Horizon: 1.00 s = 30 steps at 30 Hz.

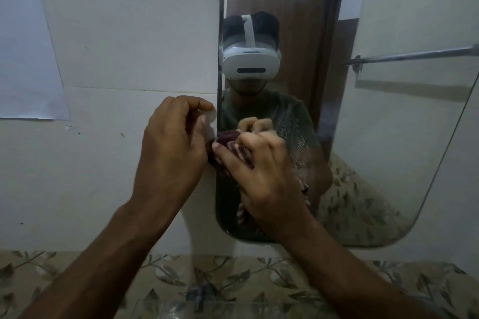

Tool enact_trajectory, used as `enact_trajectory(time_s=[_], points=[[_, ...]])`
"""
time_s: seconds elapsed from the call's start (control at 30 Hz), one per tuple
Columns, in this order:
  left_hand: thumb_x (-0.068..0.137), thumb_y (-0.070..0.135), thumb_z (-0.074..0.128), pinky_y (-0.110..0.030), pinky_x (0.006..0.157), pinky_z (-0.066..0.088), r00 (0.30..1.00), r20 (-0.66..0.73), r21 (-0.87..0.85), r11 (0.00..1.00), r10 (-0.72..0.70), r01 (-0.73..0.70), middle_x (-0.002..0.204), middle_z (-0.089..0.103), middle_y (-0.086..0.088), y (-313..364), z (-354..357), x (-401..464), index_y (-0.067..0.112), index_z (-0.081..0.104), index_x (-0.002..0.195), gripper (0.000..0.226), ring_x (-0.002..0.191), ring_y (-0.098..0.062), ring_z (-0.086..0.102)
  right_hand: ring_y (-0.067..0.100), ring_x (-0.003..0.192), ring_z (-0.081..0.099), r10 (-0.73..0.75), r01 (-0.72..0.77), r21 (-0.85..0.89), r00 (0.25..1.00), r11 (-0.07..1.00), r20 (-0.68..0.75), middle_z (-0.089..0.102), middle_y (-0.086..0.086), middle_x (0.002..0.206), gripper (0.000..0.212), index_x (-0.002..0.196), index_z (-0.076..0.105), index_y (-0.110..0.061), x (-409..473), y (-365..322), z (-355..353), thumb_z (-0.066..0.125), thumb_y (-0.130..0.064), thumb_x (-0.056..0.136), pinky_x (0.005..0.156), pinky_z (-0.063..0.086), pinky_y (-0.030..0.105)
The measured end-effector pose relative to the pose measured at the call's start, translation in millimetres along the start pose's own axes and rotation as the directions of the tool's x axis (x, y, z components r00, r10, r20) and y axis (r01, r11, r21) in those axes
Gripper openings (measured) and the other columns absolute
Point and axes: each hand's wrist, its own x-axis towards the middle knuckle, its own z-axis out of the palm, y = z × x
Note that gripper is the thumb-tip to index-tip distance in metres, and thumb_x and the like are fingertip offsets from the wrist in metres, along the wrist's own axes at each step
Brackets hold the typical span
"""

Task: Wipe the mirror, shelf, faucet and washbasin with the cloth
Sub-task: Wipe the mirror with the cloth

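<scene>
**Technician A:** Start at the left. What does the left hand (171, 142) do?

**Technician B:** Its fingers are curled, thumb and forefinger pinching a small white mirror clip (210, 118) at the mirror's left edge. Left of it lie the white wall tiles (116, 46), with a sheet of paper (23, 59) fixed at far left.

**Technician A:** And the cloth?

**Technician B:** The cloth (233, 149), dark maroon with pale stripes, sits bunched against the lower left part of the mirror (388, 150), just beside the clip. The right hand (264, 176) grips it, fingers curled round the wad and pressing it to the glass.

**Technician A:** Handling properties?

**Technician B:** By appearance the cloth is soft, light and limp; it is best held as a wad in the palm so no loose end trails. The mirror is judged stiff, smooth and fragile, with a rounded lower corner. Pressure should stay moderate near the clip, since the edge there is probably the weak point. Streaks show on the glass right of the hand.

**Technician A:** Surroundings?

**Technician B:** Light is dim. Below the mirror runs a band of leaf-patterned tiles (259, 277). A faucet (199, 295) is partly visible at the bottom edge, blurred. The glass reflects the person, a brown door and a metal towel rail (414, 55). The shelf and washbasin cannot be clearly made out.
</scene>
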Motion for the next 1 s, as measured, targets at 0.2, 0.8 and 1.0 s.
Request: enact_trajectory(time_s=[0.2, 0.8, 1.0], points=[[0.097, 0.017, 0.056, -0.011, 0.08, 0.044, 1.0, 0.025, -0.017, 1.0, 0.008, -0.008, 0.108, 0.052, 0.004, 1, 5, -11, 0.018, 0.057, 0.117, 0.02, 0.098, -0.007, 0.051, 0.027, 0.103, 0.06, -0.296, 0.292, 0.049, 0.937, 0.955, 0.185, 0.065, 0.011, 0.118, 0.028, 0.128, 0.065, -0.014, -87, -26, -1, 0.059, -0.02, 0.101, 0.087, 0.05, 0.038], [0.09, 0.022, 0.055, -0.018, 0.078, 0.036, 0.869, 0.37, -0.093, 0.944, 0.329, -0.317, 0.106, 0.047, 0.008, 66, 58, -63, 0.022, 0.055, 0.113, 0.023, 0.095, -0.007, 0.043, 0.019, 0.111, 0.046, 0.317, -0.34, -0.183, 0.937, 0.922, -0.145, 0.044, 0.002, 0.123, 0.032, 0.133, 0.054, -0.028, -120, 35, -31, 0.058, -0.03, 0.102, 0.092, 0.052, 0.042], [0.087, 0.021, 0.055, -0.032, 0.076, 0.046, 0.827, 0.414, -0.147, 0.924, 0.381, -0.352, 0.109, 0.051, 0.004, 85, 80, -72, 0.018, 0.057, 0.113, 0.026, 0.095, -0.013, 0.048, 0.022, 0.11, 0.047, 0.683, -0.771, 0.023, 0.55, 0.636, -0.481, 0.045, 0.014, 0.12, 0.035, 0.126, 0.063, 0.0, -125, 84, -60, 0.051, -0.025, 0.105, 0.093, 0.049, 0.028]])
